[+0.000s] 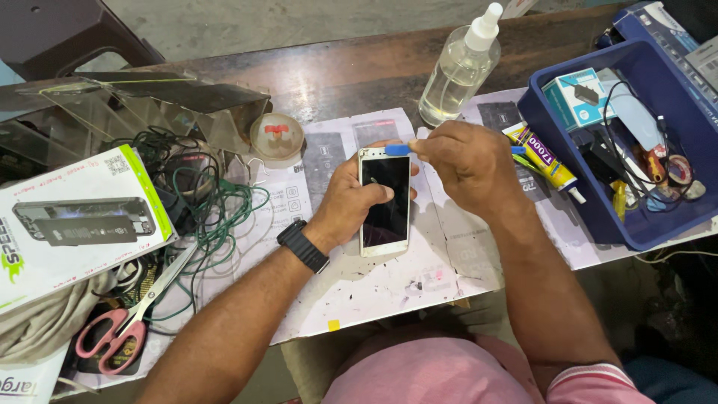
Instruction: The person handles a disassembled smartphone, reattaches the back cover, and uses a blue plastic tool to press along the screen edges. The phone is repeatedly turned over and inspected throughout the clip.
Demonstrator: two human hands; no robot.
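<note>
A white smartphone (384, 200) is gripped by the left hand (351, 203) mid-desk (screen up), while a blue pry tool (398, 150) is pinched at its top edge by the right hand (465, 166).

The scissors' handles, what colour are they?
Pink, on the scissors at lower left in the head view.

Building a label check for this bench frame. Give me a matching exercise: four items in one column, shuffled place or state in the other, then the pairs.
Items:
1. white phone
2. pink-handled scissors
3. clear spray bottle
4. glue tube

Places or states:
A. upright at the far edge of the paper sheets
B. lying against the blue bin
C. gripped by the left hand, with the blue pry tool in the right hand at its top edge
D. flat at the near left, beside the green wires

Pairs: 1-C, 2-D, 3-A, 4-B
</note>
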